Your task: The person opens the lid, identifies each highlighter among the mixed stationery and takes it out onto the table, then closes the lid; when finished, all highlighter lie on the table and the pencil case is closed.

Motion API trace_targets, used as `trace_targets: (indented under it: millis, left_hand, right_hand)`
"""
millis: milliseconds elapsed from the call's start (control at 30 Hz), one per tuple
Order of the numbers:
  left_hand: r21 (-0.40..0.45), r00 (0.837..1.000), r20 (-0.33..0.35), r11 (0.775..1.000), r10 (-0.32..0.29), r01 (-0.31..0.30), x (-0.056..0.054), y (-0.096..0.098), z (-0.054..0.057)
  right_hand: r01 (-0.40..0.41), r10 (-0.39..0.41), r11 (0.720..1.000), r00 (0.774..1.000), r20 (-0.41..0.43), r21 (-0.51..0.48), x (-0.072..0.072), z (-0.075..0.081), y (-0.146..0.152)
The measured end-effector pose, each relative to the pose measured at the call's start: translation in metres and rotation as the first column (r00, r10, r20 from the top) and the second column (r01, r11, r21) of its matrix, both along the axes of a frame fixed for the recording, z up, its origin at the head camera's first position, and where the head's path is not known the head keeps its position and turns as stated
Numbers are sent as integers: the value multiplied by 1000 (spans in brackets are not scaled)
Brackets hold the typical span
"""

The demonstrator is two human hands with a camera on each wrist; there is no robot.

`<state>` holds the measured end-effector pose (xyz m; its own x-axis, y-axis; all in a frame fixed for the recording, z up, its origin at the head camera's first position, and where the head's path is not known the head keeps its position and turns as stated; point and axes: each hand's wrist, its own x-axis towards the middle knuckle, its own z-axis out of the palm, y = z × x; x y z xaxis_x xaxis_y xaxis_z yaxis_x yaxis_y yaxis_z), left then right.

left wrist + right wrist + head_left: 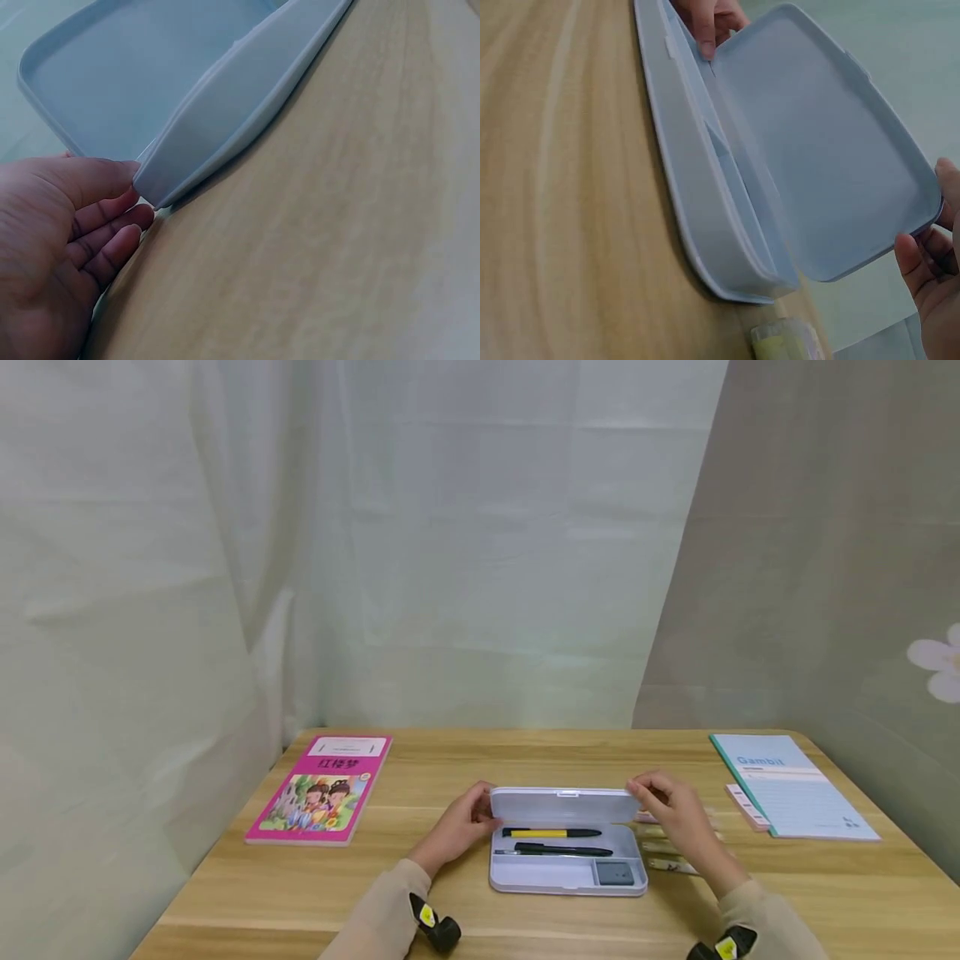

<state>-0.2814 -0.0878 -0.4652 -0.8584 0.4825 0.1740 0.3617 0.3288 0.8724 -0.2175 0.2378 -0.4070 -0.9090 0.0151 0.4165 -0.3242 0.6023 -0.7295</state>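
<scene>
A white plastic pencil case (525, 887) lies on the table with its lid (562, 810) raised at the back. Inside are a yellow-and-black pen (551, 832), a black pen (562, 850) and, in a small front compartment, a dark grey block (614, 872). My left hand (462, 823) grips the case's back left corner, thumb at the rim and the other fingers outside. At the lid's upper right corner, my right hand (673, 814) pinches the edge between thumb and fingers; the right wrist view shows the lid (825, 142) tilted up from its hinge.
Several light-coloured pens (672, 865) lie right of the case, partly behind my right forearm. A pink book (322, 793) is at the left. A pale blue notebook (795, 789) lies far right, with a small pink-and-white item (747, 807) beside its left edge. Curtains hang behind the table.
</scene>
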Motion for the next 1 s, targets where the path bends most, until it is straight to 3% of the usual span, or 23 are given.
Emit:
trace_targets:
  millis: [233, 533, 833, 1000]
  left_hand:
    - [19, 1000, -8, 1000, 7, -7, 1, 1, 0]
    - [-49, 998, -70, 999, -10, 6, 9, 0, 4]
    - [-156, 990, -84, 983, -114, 100, 28, -10, 19]
    - [-221, 983, -96, 966, -158, 134, 34, -12, 25]
  right_hand:
    - [-69, 69, 997, 998, 7, -32, 10, -4, 4]
    - [-123, 128, 991, 987, -101, 53, 17, -15, 7]
    - [-115, 130, 987, 982, -136, 113, 24, -20, 5]
    - [-162, 178, 980, 974, -138, 118, 30, -20, 8]
